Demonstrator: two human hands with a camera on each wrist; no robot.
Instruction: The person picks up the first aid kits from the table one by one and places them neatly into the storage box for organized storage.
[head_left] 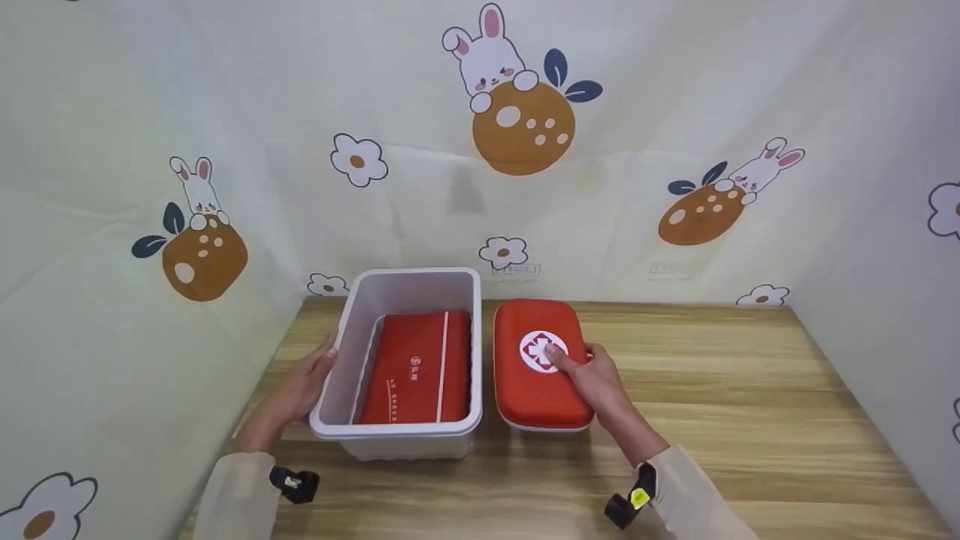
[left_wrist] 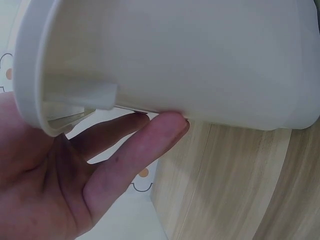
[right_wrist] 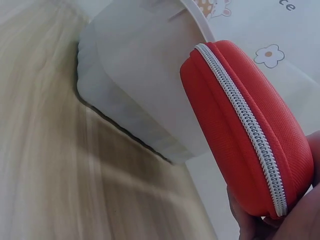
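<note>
In the head view a white plastic bin (head_left: 397,444) stands on the table, with a flat red item (head_left: 412,360) bearing a white stripe and small white print inside it. My left hand (head_left: 309,382) is at the bin's left side. Its fairly straight fingers (left_wrist: 135,155) touch the outer wall below the rim. To the right of the bin, my right hand (head_left: 600,379) grips a red zippered first-aid case (head_left: 536,319) by its right side, thumb on top near the white cross emblem. The right wrist view shows the case raised off the table, its zipper closed.
The wood-grain table (head_left: 705,375) extends to the right of the case. Pale cloth walls (head_left: 600,225) printed with rabbits, oranges and flowers close in the back and both sides. Black wrist cameras (head_left: 630,499) sit at both sleeves.
</note>
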